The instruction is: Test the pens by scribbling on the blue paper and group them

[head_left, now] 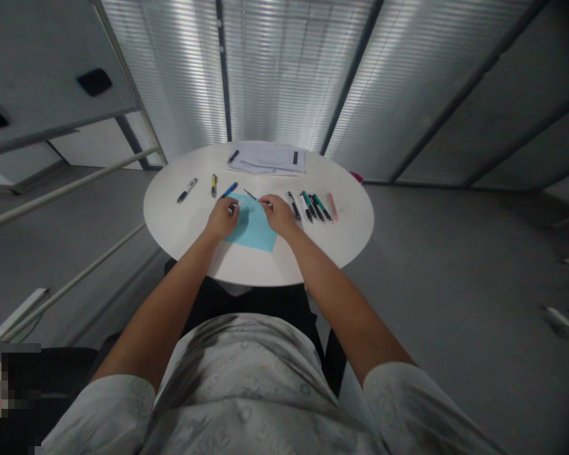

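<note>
A light-blue sheet of paper (252, 235) lies on the round white table under both hands. My left hand (222, 218) is over the sheet's left side, fingers curled closed around something small, partly pale, that the fingers mostly hide. My right hand (279, 216) is at the sheet's right edge, thumb and fingertips pinched together. A thin dark stick (249, 194), like a pen's tip or refill, points away from those fingertips; I cannot tell whether they grip it. Just beyond my left hand lies a blue pen (229, 189).
On the round table (265, 268), a yellow pen (214, 185) and a grey-white pen (187, 190) lie at left. Several black and green pens (316, 207) and a pink stick-like item (332, 206) lie at right. Stacked papers (268, 158) bear a dark pen (233, 156). A railing (71, 186) stands left.
</note>
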A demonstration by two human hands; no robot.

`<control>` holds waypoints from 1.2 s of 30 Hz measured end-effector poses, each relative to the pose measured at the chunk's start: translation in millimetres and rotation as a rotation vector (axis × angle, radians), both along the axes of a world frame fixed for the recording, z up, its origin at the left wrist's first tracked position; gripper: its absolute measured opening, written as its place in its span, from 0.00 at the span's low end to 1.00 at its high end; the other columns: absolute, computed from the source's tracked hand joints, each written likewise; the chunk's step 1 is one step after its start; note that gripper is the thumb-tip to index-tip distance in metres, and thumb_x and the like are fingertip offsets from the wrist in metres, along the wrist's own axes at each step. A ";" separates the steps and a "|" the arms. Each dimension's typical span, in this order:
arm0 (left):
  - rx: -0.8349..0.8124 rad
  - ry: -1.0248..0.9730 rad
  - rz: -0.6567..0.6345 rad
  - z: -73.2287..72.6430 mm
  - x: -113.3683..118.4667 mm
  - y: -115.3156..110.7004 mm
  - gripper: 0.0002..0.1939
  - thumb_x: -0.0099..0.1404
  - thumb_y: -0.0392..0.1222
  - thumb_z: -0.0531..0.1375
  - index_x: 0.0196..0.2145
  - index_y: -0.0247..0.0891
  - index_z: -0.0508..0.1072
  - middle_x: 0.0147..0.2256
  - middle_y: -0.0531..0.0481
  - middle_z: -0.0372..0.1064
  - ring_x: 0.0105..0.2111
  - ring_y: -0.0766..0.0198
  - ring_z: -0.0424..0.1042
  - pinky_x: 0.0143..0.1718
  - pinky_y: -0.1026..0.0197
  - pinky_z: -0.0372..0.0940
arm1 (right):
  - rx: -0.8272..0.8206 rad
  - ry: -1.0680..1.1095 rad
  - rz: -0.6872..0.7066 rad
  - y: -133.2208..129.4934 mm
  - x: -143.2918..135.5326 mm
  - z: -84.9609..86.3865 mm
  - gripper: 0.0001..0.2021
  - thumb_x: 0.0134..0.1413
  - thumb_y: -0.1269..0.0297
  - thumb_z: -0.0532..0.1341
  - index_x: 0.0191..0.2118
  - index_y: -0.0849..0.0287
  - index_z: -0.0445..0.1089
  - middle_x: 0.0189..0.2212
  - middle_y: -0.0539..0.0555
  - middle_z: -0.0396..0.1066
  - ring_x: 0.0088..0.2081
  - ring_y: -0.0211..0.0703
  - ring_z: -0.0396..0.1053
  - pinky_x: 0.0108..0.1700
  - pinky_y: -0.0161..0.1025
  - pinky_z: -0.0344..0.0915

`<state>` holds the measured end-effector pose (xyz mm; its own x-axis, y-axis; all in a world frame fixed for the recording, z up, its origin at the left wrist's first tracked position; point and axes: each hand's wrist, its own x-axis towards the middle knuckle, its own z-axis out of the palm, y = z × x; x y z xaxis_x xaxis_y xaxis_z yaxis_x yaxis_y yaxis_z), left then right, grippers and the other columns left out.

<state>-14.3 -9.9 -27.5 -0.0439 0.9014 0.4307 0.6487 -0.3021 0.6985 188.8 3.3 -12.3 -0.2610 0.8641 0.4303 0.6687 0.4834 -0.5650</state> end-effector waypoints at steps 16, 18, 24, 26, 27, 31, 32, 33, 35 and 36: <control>0.027 -0.173 0.039 -1.7 -2.9 3.5 0.07 0.65 0.39 0.61 0.42 0.41 0.72 0.38 0.45 0.72 0.38 0.57 0.72 0.45 0.55 0.66 | -0.324 0.782 -0.012 13.7 2.6 -1.5 0.10 0.46 0.68 0.53 0.30 0.56 0.72 0.25 0.48 0.69 0.24 0.37 0.60 0.28 0.35 0.61; 0.045 -0.179 0.038 -3.0 -2.7 3.9 0.09 0.66 0.38 0.60 0.44 0.41 0.70 0.39 0.46 0.72 0.37 0.58 0.72 0.43 0.56 0.66 | -0.372 0.880 0.038 11.9 4.2 2.9 0.10 0.46 0.68 0.55 0.34 0.56 0.72 0.28 0.49 0.73 0.25 0.36 0.63 0.26 0.33 0.59; 0.127 0.020 -0.063 -1.0 1.3 1.9 0.10 0.64 0.34 0.60 0.44 0.40 0.72 0.39 0.45 0.74 0.42 0.55 0.74 0.49 0.52 0.67 | -0.396 1.025 0.128 4.0 1.0 9.5 0.14 0.52 0.56 0.67 0.38 0.52 0.63 0.25 0.45 0.75 0.25 0.36 0.69 0.25 0.30 0.59; 0.154 0.144 -0.104 -0.4 2.6 0.6 0.10 0.65 0.34 0.59 0.44 0.40 0.73 0.40 0.45 0.75 0.45 0.53 0.75 0.54 0.49 0.66 | -0.393 1.062 0.079 4.4 -0.7 10.4 0.18 0.54 0.50 0.68 0.36 0.52 0.60 0.17 0.41 0.67 0.18 0.34 0.62 0.21 0.29 0.55; 0.160 0.197 -0.118 -0.5 3.2 0.1 0.10 0.66 0.34 0.59 0.44 0.40 0.74 0.41 0.44 0.76 0.46 0.53 0.75 0.55 0.48 0.66 | -0.397 1.074 0.052 4.8 -1.1 10.9 0.19 0.55 0.48 0.68 0.35 0.52 0.59 0.14 0.39 0.63 0.16 0.33 0.58 0.20 0.29 0.52; 0.176 0.293 -0.145 -1.6 4.6 -0.7 0.12 0.68 0.37 0.58 0.47 0.40 0.77 0.43 0.43 0.79 0.47 0.53 0.75 0.57 0.48 0.66 | -0.509 1.077 0.059 3.7 -1.6 13.1 0.12 0.62 0.51 0.61 0.39 0.54 0.63 0.13 0.41 0.65 0.14 0.35 0.62 0.18 0.30 0.52; 0.182 0.297 -0.145 -1.7 5.0 -0.8 0.12 0.68 0.37 0.59 0.48 0.39 0.77 0.44 0.43 0.79 0.47 0.53 0.75 0.57 0.48 0.66 | -0.563 1.061 0.088 2.7 -1.7 13.1 0.12 0.63 0.52 0.58 0.38 0.55 0.65 0.14 0.43 0.68 0.16 0.36 0.65 0.19 0.30 0.54; 0.186 0.299 -0.144 -1.5 5.3 -1.0 0.13 0.69 0.37 0.59 0.48 0.38 0.78 0.44 0.42 0.79 0.47 0.53 0.75 0.56 0.48 0.66 | -0.613 1.041 0.117 1.7 -2.0 12.7 0.12 0.65 0.52 0.57 0.38 0.56 0.66 0.16 0.46 0.70 0.18 0.37 0.69 0.19 0.30 0.56; 0.183 0.301 -0.146 -0.1 6.0 -2.1 0.12 0.69 0.38 0.59 0.47 0.38 0.80 0.44 0.42 0.80 0.47 0.52 0.76 0.56 0.48 0.66 | -0.677 1.004 0.156 -0.1 -2.9 10.7 0.14 0.66 0.52 0.55 0.35 0.57 0.68 0.20 0.50 0.75 0.22 0.39 0.74 0.22 0.30 0.62; 0.179 0.300 -0.150 1.1 6.3 -3.0 0.11 0.69 0.39 0.59 0.46 0.38 0.80 0.43 0.42 0.80 0.46 0.52 0.76 0.56 0.48 0.67 | -0.688 0.994 0.161 -0.6 -3.5 9.5 0.15 0.66 0.51 0.56 0.34 0.58 0.68 0.21 0.52 0.76 0.24 0.39 0.76 0.24 0.31 0.65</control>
